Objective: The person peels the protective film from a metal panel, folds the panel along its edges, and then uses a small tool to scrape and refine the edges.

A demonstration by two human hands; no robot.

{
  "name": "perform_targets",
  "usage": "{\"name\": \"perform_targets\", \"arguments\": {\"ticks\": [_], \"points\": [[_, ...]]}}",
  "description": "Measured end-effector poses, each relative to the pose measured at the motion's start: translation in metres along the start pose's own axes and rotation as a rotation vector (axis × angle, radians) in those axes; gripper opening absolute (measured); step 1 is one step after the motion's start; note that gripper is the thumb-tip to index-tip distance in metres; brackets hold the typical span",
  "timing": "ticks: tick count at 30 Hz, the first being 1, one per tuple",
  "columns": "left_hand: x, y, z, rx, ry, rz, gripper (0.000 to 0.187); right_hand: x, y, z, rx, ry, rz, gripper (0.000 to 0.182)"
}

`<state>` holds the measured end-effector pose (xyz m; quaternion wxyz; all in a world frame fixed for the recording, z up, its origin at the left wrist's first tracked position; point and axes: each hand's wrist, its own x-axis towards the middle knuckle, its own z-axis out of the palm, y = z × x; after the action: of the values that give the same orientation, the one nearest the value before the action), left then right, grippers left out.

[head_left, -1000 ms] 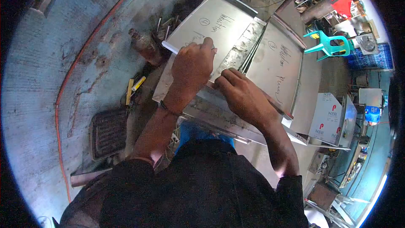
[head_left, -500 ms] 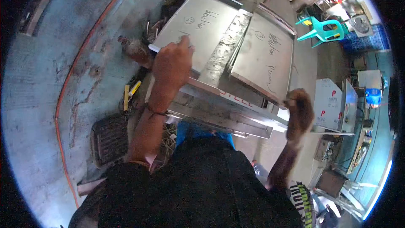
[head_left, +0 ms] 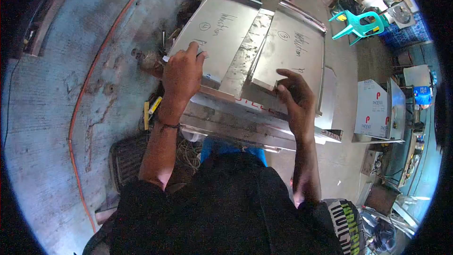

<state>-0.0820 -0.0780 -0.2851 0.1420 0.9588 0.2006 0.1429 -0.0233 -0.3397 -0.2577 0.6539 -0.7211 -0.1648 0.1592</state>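
Two bent sheet-metal panels with folded edges lie side by side on a metal workbench [head_left: 226, 125]. Handwriting and a circled 4 mark the left panel [head_left: 226, 14]; the right panel [head_left: 288, 52] bears similar writing and a circled 3. My left hand [head_left: 181, 78] is closed over the left panel's near-left part, with a small greyish thing at its fingertips that I cannot make out. Above the near edge of the right panel, my right hand [head_left: 299, 101] has thumb and forefinger apart, covering some of the writing. Between the panels runs a speckled metal strip [head_left: 247, 47].
A blue-grey wall [head_left: 47, 99] with an orange cable [head_left: 89, 71] rises on the left. Tools with yellow handles [head_left: 154, 106] lie beside the bench. To the right stand a turquoise plastic chair [head_left: 361, 27] and film-covered sheet metal [head_left: 373, 108].
My right hand has moved left and away from me, from the bench's right end to over the right panel. My left hand has shifted slightly left. The view has turned a little.
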Motion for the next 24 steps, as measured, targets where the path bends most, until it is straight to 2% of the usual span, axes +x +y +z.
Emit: {"name": "perform_targets", "arguments": {"ticks": [1, 3, 7, 9, 13, 15, 16, 18, 19, 20, 22, 23, 24], "points": [[-0.001, 0.001, -0.001, -0.005, -0.008, -0.005, 0.025, 0.003, -0.002, -0.001, -0.002, -0.002, 0.002, 0.014], [-0.002, 0.001, 0.000, -0.006, 0.000, -0.005, 0.024, 0.008, -0.005, -0.004, -0.032, -0.075, 0.175, 0.013], [-0.002, 0.000, 0.000, -0.017, 0.014, 0.002, 0.024, 0.014, 0.015, -0.003, 0.110, -0.111, 0.121, 0.012], [-0.001, -0.001, 0.002, -0.021, 0.014, -0.003, 0.024, 0.021, 0.019, -0.004, 0.936, -0.160, 0.431, 0.015], [0.001, 0.000, 0.002, -0.019, -0.004, -0.031, 0.025, 0.024, 0.014, -0.004, 0.982, -0.140, 0.421, 0.023], [0.002, -0.002, 0.005, -0.031, 0.004, -0.028, 0.025, 0.027, 0.017, -0.010, 1.100, -0.270, 0.431, 0.031], [0.002, -0.003, 0.006, -0.036, 0.012, -0.028, 0.025, 0.024, 0.013, -0.009, 1.100, -0.270, 0.434, 0.031], [0.003, -0.002, 0.005, -0.042, 0.026, -0.021, 0.025, 0.012, 0.003, -0.001, -0.084, 0.099, 0.184, 0.039], [0.003, -0.002, 0.004, -0.048, 0.044, -0.010, 0.025, 0.009, 0.005, 0.003, -0.081, 0.088, 0.185, 0.039], [0.002, -0.003, 0.005, -0.041, 0.042, -0.018, 0.025, 0.005, 0.010, 0.007, -0.288, 0.055, 0.041, 0.036], [0.003, -0.003, 0.005, -0.077, 0.186, 0.092, 0.020, 0.003, 0.016, 0.015, -0.590, -0.008, -0.199, 0.027], [-0.002, -0.002, 0.001, -0.069, 0.183, 0.090, 0.020, 0.003, 0.019, 0.017, -0.582, -0.011, -0.197, 0.027], [-0.010, 0.002, -0.008, -0.099, 0.274, 0.211, 0.017, 0.004, 0.022, 0.019, -0.612, -0.022, -0.221, 0.026]]}}
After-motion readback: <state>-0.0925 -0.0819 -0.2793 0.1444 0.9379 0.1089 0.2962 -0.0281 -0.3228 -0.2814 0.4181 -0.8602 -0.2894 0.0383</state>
